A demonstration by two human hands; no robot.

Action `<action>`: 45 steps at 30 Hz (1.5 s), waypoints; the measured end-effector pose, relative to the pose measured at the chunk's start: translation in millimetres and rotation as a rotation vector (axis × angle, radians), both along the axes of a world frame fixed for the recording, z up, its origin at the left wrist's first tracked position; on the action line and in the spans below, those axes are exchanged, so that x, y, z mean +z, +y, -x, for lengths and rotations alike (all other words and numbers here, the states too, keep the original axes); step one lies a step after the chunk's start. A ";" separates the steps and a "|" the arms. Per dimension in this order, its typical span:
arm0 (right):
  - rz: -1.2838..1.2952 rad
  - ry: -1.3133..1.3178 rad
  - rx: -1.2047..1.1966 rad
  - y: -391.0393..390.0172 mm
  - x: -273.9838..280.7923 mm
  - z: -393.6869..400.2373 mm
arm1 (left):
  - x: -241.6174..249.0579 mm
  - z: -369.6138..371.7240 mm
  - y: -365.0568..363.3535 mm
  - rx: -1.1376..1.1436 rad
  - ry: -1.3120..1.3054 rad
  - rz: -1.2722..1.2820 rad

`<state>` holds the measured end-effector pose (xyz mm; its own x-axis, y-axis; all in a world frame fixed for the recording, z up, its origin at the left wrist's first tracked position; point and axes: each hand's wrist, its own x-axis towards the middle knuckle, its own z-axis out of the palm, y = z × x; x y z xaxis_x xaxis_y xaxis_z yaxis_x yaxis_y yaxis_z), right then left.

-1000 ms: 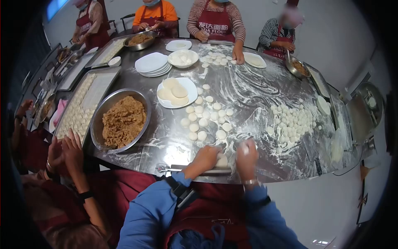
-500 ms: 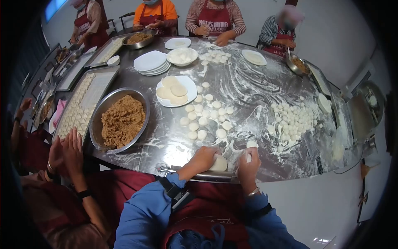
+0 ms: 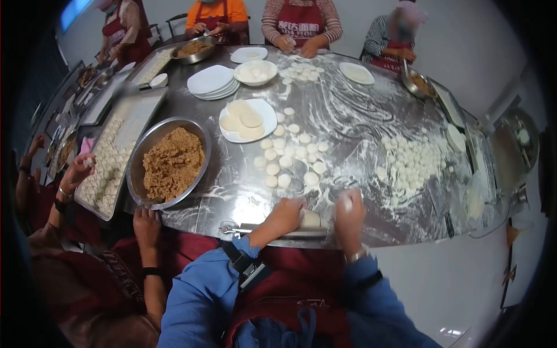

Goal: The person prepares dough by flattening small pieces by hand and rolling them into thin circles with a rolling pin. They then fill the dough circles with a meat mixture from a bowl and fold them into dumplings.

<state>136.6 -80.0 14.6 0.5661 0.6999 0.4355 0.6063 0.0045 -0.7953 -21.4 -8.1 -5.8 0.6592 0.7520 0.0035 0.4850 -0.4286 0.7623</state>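
At the near edge of the table, my left hand is closed at the side of a flat dough wrapper, its fingertips partly hidden. Just to the right, my right hand makes a fist. Something whitish shows at its top, but I cannot make out what it is. Small flattened dough rounds lie in a group beyond my hands. Farther back, a square white plate carries several rolled wrappers.
A metal bowl of brown filling stands at left, beside a tray of dumplings. Floury dough pieces lie at right. Stacked plates are farther back. A co-worker's hand rests near the bowl; other people work around the table.
My hands stay close together; the wrapper has shifted slightly. The white round beside my right hand no longer shows. The left co-worker's hands have parted, one now raised by the dumpling tray.
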 end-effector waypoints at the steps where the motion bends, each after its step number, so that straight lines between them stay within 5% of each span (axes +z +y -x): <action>1: 0.037 0.014 0.018 15.7 9.3 -1.4 | -2.0 -4.5 -1.6 -0.013 0.003 -0.002; 5: -0.021 -0.133 -0.007 53.6 7.1 -3.7 | -11.1 -23.3 1.3 0.142 -0.138 -0.107; 9: -0.013 -0.070 -0.001 -5.8 -0.2 -3.2 | -3.3 -13.8 3.5 -0.012 0.130 -0.149; 13: 0.036 0.048 0.016 -5.6 0.6 0.1 | -12.9 -10.3 -2.3 0.052 -0.115 -0.091; 20: 0.050 -0.109 -0.006 28.3 0.3 -9.8 | -13.3 -16.2 -4.3 0.086 -0.068 -0.123; 23: 0.022 -0.016 0.019 -1.4 -15.8 -12.8 | -22.3 -9.8 0.6 -0.004 -0.043 -0.187; 25: 0.058 0.317 0.052 -13.2 -6.6 -4.8 | -19.1 -12.0 -3.4 0.046 -0.065 -0.119; 29: -0.023 -0.171 -0.005 24.7 3.8 -6.7 | -12.6 -26.0 -18.5 0.021 -0.085 -0.146; 35: -0.008 0.018 0.049 -26.3 -19.2 -13.2 | 2.5 11.9 14.9 -0.048 -0.173 0.062; 40: 0.066 0.114 0.034 -20.1 -8.6 -6.8 | 46.1 56.0 106.1 0.734 -0.566 -0.046; 45: 0.035 0.090 0.062 -6.1 5.4 -4.3 | 17.5 39.1 74.2 0.340 -0.218 -0.123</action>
<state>140.9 -86.1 20.0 0.5570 0.7486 0.3596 0.5314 0.0115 -0.8471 -60.5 66.0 11.7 0.3475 0.9118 0.2188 0.4477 -0.3664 0.8156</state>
